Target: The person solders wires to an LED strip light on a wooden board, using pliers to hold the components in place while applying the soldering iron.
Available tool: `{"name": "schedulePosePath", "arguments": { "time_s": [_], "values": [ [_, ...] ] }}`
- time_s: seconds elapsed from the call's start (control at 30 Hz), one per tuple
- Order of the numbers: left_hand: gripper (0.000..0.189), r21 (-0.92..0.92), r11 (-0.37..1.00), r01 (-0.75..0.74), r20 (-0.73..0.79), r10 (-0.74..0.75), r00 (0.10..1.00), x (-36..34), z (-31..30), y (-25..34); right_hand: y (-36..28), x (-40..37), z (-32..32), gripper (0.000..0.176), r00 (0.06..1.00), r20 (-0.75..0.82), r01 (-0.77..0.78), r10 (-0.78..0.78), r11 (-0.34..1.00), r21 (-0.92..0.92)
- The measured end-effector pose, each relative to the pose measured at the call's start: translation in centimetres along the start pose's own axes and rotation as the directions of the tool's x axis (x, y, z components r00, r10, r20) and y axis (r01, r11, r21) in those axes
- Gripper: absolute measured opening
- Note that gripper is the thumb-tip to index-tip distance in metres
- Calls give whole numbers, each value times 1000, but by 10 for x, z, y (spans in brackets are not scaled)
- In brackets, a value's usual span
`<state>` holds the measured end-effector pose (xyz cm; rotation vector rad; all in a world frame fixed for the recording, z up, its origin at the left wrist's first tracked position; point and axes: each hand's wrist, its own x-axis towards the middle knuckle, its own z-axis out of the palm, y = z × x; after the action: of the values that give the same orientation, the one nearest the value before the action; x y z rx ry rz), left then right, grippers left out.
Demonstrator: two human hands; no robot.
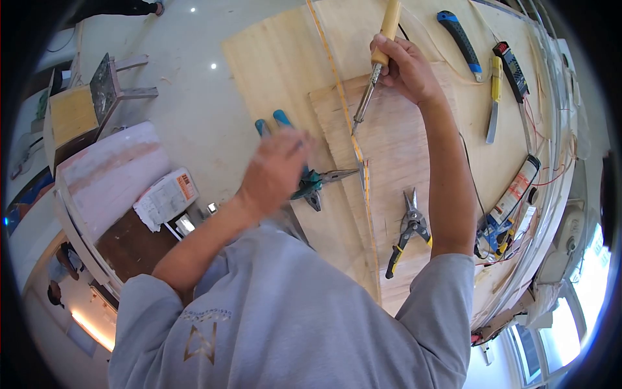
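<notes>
My right hand (407,68) is wrapped round the wooden handle of a soldering iron (369,97). The iron's tip points down at a thin yellow-orange strip (339,81) running across the wooden boards. My left hand (275,170), smeared by motion, is over blue-handled pliers; whether it holds anything cannot be made out. Long-nose pliers (334,175) extend from under that hand, their jaws near the strip. Below my right hand, snips with black and yellow handles (412,227) lie on the board (402,155).
At the right lie a blue-black knife (461,42), a yellow-handled blade (495,91), a black-red tool (513,68), a sealant tube (516,188) and red wires. A wooden stool (74,113) and a white bag (167,194) are at the left. A person (61,269) is at the lower left.
</notes>
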<state>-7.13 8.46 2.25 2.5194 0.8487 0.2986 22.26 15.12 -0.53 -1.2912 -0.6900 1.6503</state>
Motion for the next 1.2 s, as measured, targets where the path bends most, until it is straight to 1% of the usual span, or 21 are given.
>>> {"name": "schedulePosePath", "arguments": {
  "time_s": [0.07, 0.13, 0.2, 0.23, 0.27, 0.33, 0.43, 0.53, 0.63, 0.73, 0.77, 0.87, 0.93, 1.0, 1.1, 1.13, 1.2],
  "values": [
    [44, 73, 994, -76, 119, 67, 991, 17, -23, -26, -1, 0, 1, 34, 1000, 1, 2, -2, 1000, -1],
    [44, -52, 989, -137, 273, 146, 951, 21, -33, -47, -1, 1, 1, 34, 1000, 6, 2, -2, 1000, -3],
    [44, -47, 988, -150, 382, 157, 911, 28, -44, -52, 0, 0, -2, 34, 1000, -22, -4, 4, 1000, -17],
    [44, -62, 985, -164, 437, 174, 882, 33, -45, -51, 4, 1, -5, 34, 1000, -13, 12, -12, 1000, 28],
    [45, -65, 984, -164, 471, 175, 865, 38, -47, -47, 8, 3, -6, 34, 1000, -7, 28, -28, 997, 73],
    [47, -59, 984, -168, 534, 173, 828, 44, -52, -39, 7, 3, -6, 33, 1000, 11, 25, -26, 995, 97],
    [50, -13, 961, -276, 607, 227, 762, 43, -52, -28, 1, -1, -3, 32, 999, 26, 23, -25, 998, 65],
    [54, -26, 939, -342, 652, 275, 706, 41, -52, -32, 7, 5, -7, 34, 998, 61, 18, -24, 995, 98],
    [50, -9, 902, -431, 573, 358, 737, 38, -51, -39, 6, 5, -5, 34, 1000, -24, 9, -8, 999, 51],
    [44, 34, 833, -552, 582, 433, 689, 31, -50, -47, 4, 3, -3, 34, 1000, -26, -5, 6, 999, 48],
    [40, 53, 819, -572, 572, 445, 689, 29, -53, -46, 3, 3, -3, 34, 1000, -13, -1, 2, 998, 57],
    [38, 103, 815, -571, 570, 422, 705, 29, -78, -37, 1, 1, -2, 33, 1000, 4, -2, 2, 997, 76],
    [38, 187, 765, -617, 542, 443, 714, 33, -98, -33, -1, -1, -1, 33, 1000, -1, -10, 10, 996, 91],
    [37, 284, 695, -660, 517, 469, 716, 34, -116, -29, -2, -2, -1, 32, 1000, 8, -7, 6, 989, 144],
    [40, 314, 667, -676, 446, 525, 725, 28, -127, -23, 0, 0, -6, 31, 1000, 18, 20, -24, 972, 233],
    [40, 256, 715, -650, 449, 508, 735, 30, -128, -25, 1, 1, -7, 30, 999, 21, 30, -37, 965, 262],
    [38, 137, 800, -584, 455, 473, 755, 37, -130, -32, 0, 1, -5, 30, 999, 24, 21, -29, 965, 261]
  ]
}}
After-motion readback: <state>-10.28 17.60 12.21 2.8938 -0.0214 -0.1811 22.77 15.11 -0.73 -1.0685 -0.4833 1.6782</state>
